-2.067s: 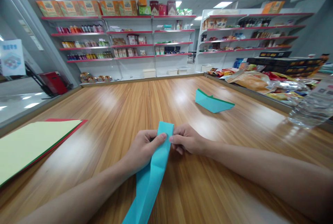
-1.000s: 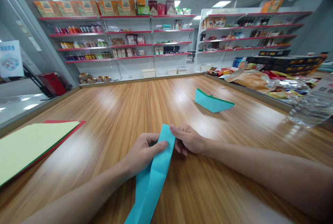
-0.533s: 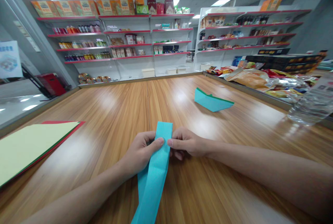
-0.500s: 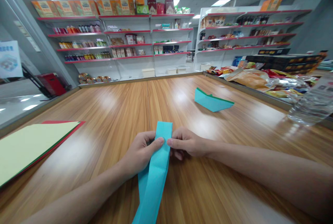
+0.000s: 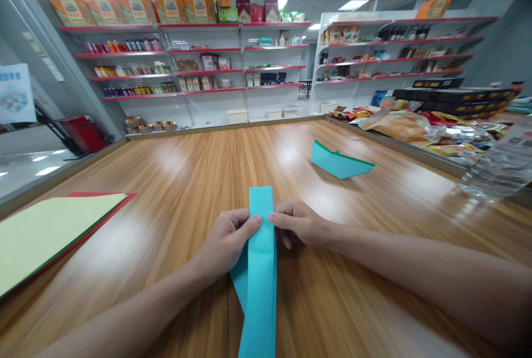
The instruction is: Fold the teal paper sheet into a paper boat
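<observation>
A long folded strip of light-blue paper (image 5: 261, 280) runs from the middle of the view down past the bottom edge, with a slanting flap showing at its left side. My left hand (image 5: 226, 241) pinches its left edge, thumb on top and fingers hidden underneath. From the other side, my right hand (image 5: 301, 222) grips the right edge between thumb and curled fingers. Both thumbs sit close together near the strip's far end. Beyond my right hand, a folded paper boat (image 5: 341, 164), blue with a green edge, lies on the wooden table (image 5: 187, 169).
Sheets of pale yellow, green and red paper (image 5: 62, 230) are stacked at the left. A clear plastic bottle (image 5: 499, 164) stands at the far right, by packaged snacks (image 5: 403, 125). Shelves of goods (image 5: 208, 72) line the back, and a red cart (image 5: 83, 136) is at left.
The paper strip's near end has swung right, so the strip now lies nearly straight. Its far end has shifted slightly left and away. Both hands keep their grip.
</observation>
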The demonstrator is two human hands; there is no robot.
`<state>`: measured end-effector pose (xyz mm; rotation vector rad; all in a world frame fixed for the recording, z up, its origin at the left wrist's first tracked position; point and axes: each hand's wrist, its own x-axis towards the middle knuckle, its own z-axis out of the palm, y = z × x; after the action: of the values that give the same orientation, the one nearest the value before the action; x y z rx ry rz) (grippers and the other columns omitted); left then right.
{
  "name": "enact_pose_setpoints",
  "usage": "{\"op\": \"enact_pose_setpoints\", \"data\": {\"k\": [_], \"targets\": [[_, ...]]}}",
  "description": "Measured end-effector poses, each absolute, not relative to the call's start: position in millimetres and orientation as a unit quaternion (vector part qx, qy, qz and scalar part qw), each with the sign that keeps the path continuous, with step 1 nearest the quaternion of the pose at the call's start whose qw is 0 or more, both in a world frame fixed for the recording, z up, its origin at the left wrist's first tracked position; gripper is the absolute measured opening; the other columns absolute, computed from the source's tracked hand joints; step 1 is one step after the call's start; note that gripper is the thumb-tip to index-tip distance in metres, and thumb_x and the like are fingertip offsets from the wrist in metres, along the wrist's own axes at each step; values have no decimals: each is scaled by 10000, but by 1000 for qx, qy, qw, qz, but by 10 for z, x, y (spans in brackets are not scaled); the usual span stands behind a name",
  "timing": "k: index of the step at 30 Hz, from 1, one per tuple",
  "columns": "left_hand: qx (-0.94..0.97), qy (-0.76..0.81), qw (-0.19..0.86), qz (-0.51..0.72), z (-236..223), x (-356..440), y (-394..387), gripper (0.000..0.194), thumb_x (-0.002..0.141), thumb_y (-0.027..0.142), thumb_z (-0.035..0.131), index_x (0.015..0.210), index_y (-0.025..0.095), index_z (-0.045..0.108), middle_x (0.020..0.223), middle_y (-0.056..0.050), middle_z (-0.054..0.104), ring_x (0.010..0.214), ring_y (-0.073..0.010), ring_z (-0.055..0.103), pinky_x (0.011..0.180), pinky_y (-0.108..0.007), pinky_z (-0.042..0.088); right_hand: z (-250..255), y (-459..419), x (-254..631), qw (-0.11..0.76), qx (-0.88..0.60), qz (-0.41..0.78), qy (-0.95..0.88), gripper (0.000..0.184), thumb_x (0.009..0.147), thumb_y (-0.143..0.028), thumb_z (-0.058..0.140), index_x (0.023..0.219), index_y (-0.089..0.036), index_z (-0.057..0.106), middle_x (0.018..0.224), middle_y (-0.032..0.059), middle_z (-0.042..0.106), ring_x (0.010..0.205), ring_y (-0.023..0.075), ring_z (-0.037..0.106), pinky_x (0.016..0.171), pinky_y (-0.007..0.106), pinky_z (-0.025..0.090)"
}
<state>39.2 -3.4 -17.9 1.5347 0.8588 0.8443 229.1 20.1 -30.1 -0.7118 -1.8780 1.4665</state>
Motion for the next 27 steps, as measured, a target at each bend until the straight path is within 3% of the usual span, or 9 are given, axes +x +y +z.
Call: {"op": "enact_pose_setpoints", "data": {"k": [10, 17, 27], "targets": [[668, 383, 515, 377, -222, 383, -45, 384, 847, 458, 527, 706, 104, 580, 584, 7, 474, 502, -84, 399, 457, -209, 297, -214, 154, 2311, 267, -257, 552, -747, 469, 886, -454, 438, 553, -130, 501, 403, -10, 531, 320, 51, 413, 332, 151, 285], [664, 404, 498, 384, -202, 388, -64, 399, 834, 478, 529, 719, 100, 583, 587, -9, 503, 503, -100, 430, 452, -221, 304, -253, 160, 2294, 261, -237, 580, -734, 518, 860, -542, 447, 567, -122, 523, 423, -6, 523, 341, 64, 447, 317, 150, 282], [668, 400, 492, 389, -205, 386, -74, 384, 838, 473, 529, 696, 117, 553, 575, 15, 460, 500, -90, 410, 447, -213, 301, -244, 163, 2316, 256, -248, 571, -740, 507, 873, -502, 456, 541, -120, 504, 416, -1, 530, 320, 54, 424, 308, 146, 264]]}}
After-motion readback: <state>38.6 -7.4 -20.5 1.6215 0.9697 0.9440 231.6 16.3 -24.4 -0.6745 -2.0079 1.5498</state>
